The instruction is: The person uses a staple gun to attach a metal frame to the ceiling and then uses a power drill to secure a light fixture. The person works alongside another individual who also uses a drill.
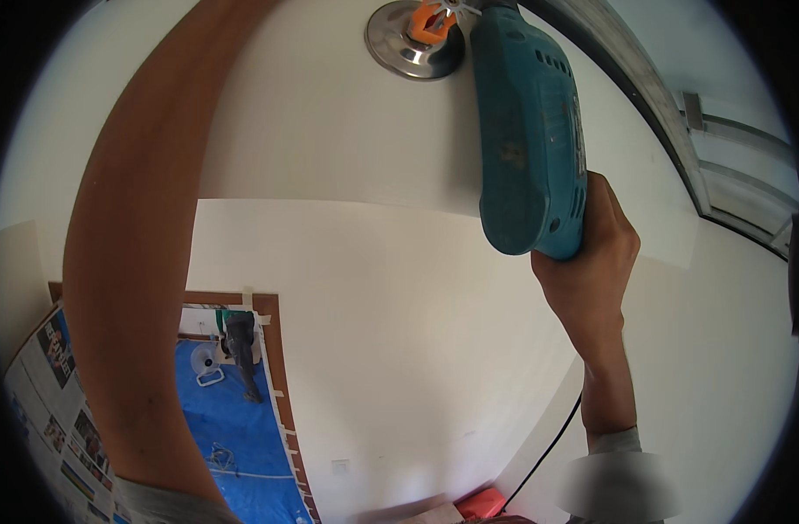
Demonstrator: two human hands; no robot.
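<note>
My right hand [596, 258] grips the teal power drill [522, 131] from below, with the tool held upright. Its upper end is cut off by the picture's top edge, so I cannot see what it meets. Close to the left of the drill, a fire sprinkler head with an orange clip [432, 24] pokes out of a round shiny metal cover plate [391, 44] on the white surface. My left forearm [137, 236] reaches up along the left side, and its hand is out of the picture beyond the top edge.
A black cord [548, 450] runs below the drill toward a red object [482, 504]. Far lower left, a brown-framed doorway [268, 349] shows blue sheeting [216, 428], a fan [205, 360] and a person in dark clothes [241, 345]. Newspaper [46, 419] covers a surface at left; a window frame [657, 113] stands upper right.
</note>
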